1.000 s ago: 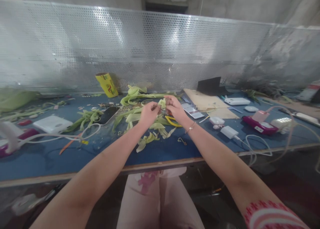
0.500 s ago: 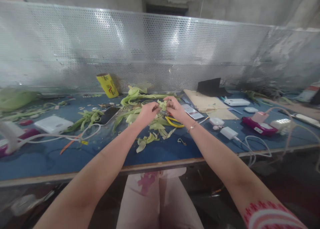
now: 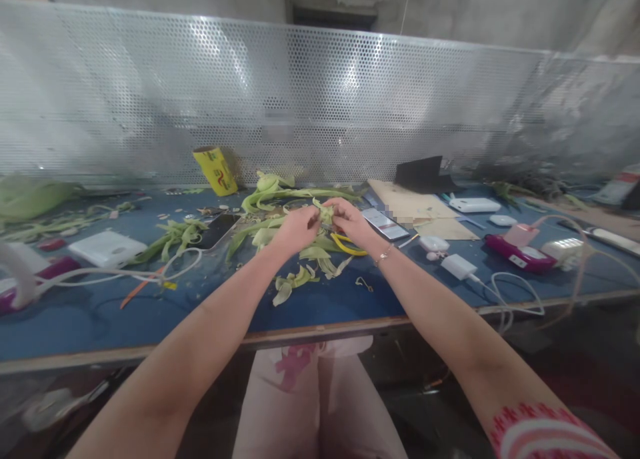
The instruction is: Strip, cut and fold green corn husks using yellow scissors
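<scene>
My left hand (image 3: 299,229) and my right hand (image 3: 349,221) meet above the middle of the table. Between their pinched fingertips is a small pale-green piece of corn husk (image 3: 325,212), folded or bunched; the fingers partly hide it. Long green husk strips (image 3: 265,199) lie just behind and to the left of the hands. Below them are loose husk scraps (image 3: 294,282) on the blue tabletop (image 3: 320,315). A yellow loop (image 3: 349,247) lies under my right hand, and a phone with a lit screen (image 3: 385,224) is beside it.
A tilted yellow tube (image 3: 216,172) stands before the perforated metal screen (image 3: 320,99). At left lie a dark phone (image 3: 220,231), a white box (image 3: 107,249) and cables. To the right are brown card sheets (image 3: 415,202), a white charger (image 3: 459,267) and a purple power strip (image 3: 520,252).
The held husk piece has turned between my fingers, and a tip of it now sticks up to the left. Both hands have closed in slightly around it; the rest is unchanged.
</scene>
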The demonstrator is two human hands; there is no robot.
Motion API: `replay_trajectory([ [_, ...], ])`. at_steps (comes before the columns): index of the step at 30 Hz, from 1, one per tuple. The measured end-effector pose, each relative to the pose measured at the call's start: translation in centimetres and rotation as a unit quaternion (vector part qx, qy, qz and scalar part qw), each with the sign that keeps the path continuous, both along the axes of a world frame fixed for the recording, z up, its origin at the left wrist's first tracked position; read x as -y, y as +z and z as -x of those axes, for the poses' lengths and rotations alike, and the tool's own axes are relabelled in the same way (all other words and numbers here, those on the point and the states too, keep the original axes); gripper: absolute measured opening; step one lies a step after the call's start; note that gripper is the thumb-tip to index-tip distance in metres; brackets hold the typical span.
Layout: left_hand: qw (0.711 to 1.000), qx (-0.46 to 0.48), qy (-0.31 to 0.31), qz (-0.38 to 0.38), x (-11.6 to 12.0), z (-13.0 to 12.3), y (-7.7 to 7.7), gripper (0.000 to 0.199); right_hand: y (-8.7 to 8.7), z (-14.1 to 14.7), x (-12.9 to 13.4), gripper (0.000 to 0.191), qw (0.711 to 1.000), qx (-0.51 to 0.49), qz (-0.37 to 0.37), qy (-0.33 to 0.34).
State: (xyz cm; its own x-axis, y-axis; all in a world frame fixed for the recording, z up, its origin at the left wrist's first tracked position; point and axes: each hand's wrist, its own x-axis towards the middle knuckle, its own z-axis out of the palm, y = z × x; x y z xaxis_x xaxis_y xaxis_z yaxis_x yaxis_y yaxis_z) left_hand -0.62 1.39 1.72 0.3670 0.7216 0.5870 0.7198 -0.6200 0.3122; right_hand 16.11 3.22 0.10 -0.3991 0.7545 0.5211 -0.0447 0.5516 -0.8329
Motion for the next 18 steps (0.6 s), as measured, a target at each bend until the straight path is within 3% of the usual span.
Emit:
replay_trajectory([
  [4,0.998,0.062,-0.004,0.022,0.2,-0.3,-0.2,0.015,0.0,0.1,-0.1,0.032,1.000,-0.013,0.007,-0.001],
  [10,0.993,0.105,-0.024,0.045,0.4,-0.5,-0.3,0.013,0.1,0.1,-0.1,0.032,1.000,-0.019,0.010,-0.009],
  [18,0.998,0.035,-0.028,0.045,0.5,0.1,0.9,0.027,0.3,0.1,0.2,0.030,1.000,-0.015,0.009,-0.024],
])
